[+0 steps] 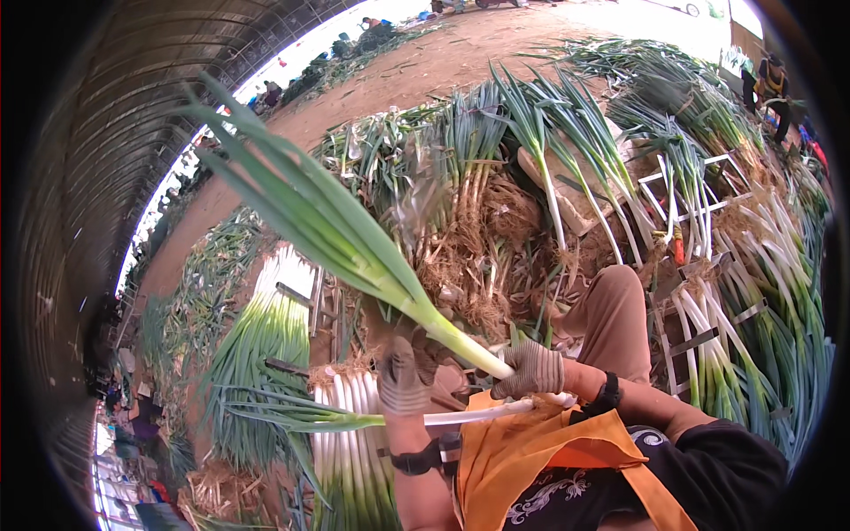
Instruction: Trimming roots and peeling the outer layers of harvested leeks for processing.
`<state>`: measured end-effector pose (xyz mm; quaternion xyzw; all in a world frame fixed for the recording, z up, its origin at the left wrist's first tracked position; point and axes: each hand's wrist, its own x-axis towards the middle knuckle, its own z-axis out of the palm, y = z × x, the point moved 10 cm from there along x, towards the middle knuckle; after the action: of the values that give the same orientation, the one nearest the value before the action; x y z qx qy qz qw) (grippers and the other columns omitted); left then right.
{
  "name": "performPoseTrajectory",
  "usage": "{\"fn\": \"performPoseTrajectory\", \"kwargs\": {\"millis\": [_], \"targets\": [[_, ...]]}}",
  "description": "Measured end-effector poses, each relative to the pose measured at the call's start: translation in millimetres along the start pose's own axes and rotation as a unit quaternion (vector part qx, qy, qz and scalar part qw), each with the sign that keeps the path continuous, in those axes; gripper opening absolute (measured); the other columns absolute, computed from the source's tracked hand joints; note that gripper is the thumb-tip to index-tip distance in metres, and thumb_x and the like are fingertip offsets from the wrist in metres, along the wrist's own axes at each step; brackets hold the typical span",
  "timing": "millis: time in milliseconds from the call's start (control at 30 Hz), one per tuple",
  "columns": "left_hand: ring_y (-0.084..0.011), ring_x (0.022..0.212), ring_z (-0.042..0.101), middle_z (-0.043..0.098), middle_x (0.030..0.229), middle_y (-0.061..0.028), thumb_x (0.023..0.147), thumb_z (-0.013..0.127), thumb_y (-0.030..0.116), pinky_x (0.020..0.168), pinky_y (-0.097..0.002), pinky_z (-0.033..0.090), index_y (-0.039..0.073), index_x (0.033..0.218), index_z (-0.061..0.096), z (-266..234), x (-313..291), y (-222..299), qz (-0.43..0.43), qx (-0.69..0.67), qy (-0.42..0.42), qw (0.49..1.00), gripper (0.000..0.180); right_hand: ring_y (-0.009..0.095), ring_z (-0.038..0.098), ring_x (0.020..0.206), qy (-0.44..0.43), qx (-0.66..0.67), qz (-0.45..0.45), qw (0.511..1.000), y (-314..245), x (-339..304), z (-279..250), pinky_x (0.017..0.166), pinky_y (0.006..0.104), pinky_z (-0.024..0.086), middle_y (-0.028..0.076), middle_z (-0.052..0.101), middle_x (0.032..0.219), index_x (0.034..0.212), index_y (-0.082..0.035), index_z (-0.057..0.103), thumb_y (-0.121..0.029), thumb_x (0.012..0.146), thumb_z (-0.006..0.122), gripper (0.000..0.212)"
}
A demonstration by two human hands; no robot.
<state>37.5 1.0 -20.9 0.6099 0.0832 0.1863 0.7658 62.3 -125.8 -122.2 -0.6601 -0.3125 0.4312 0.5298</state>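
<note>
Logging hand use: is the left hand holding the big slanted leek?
No, the right hand holds that leek by its pale end.

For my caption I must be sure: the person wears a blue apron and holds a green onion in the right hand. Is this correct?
Not quite: the head view shows that the apron is orange, not blue. The right hand does hold a green onion.
</note>
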Motion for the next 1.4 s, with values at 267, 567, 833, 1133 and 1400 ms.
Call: {"fn": "performPoseTrajectory", "kwargs": {"millis": [267, 567, 833, 1133, 1400], "targets": [[-0.0209, 0.057, 0.049, 0.054, 0.066, -0.0137, 0.082, 0.064, 0.017, 0.056, -0.0314, 0.043, -0.001, 0.082, 0.058, -16, 2, 14, 0.047, 0.447, -0.006, 0.893, 0.019, 0.003, 0.053, 0.066, 0.010, 0.048, 0.063, 0.997, 17, 3, 5, 0.058, 0.0219, 0.046, -0.003, 0.062, 0.074, 0.101, -0.007, 0.064, -0.019, 0.073, 0.075, 0.033], [-0.0222, 0.058, 0.054, 0.058, 0.068, -0.0086, 0.080, 0.066, 0.025, 0.053, -0.0304, 0.045, 0.004, 0.082, 0.063, 75, -82, -55, 0.238, 0.438, -0.302, 0.813, 0.022, 0.003, 0.054, 0.074, 0.049, 0.077, -0.035, 0.995, 8, 13, -14, 0.066, 0.0229, 0.048, 0.000, 0.065, 0.078, 0.097, -0.003, 0.064, -0.018, 0.072, 0.075, 0.032], [-0.0171, 0.071, 0.060, 0.062, 0.082, -0.0103, 0.085, 0.061, 0.028, 0.062, -0.0286, 0.047, 0.002, 0.119, 0.050, 4, -6, 34, 0.229, 0.416, 0.072, 0.877, 0.044, 0.005, 0.056, 0.072, 0.101, -0.019, -0.043, 0.994, -3, 8, -18, 0.065, 0.0235, 0.048, 0.003, 0.066, 0.080, 0.096, -0.003, 0.066, -0.015, 0.067, 0.076, 0.033], [-0.0109, 0.059, 0.055, 0.061, 0.075, -0.0051, 0.086, 0.057, 0.010, 0.055, -0.0245, 0.044, 0.000, 0.097, 0.058, -25, 11, -17, 0.045, 0.250, 0.052, 0.966, 0.014, 0.006, 0.055, 0.067, 0.029, 0.091, -0.022, 0.995, 4, 0, 4, 0.062, 0.0244, 0.049, 0.001, 0.063, 0.076, 0.097, 0.001, 0.064, -0.011, 0.070, 0.074, 0.032], [-0.0089, 0.060, 0.056, 0.060, 0.075, -0.0034, 0.084, 0.062, 0.015, 0.052, -0.0209, 0.046, -0.001, 0.096, 0.060, -16, 2, -45, -0.094, -0.105, -0.036, 0.989, 0.021, 0.006, 0.056, 0.068, 0.032, 0.063, -0.025, 0.997, 4, -3, 2, 0.063, 0.0245, 0.049, 0.001, 0.064, 0.076, 0.097, -0.001, 0.065, -0.011, 0.071, 0.073, 0.029]]}}
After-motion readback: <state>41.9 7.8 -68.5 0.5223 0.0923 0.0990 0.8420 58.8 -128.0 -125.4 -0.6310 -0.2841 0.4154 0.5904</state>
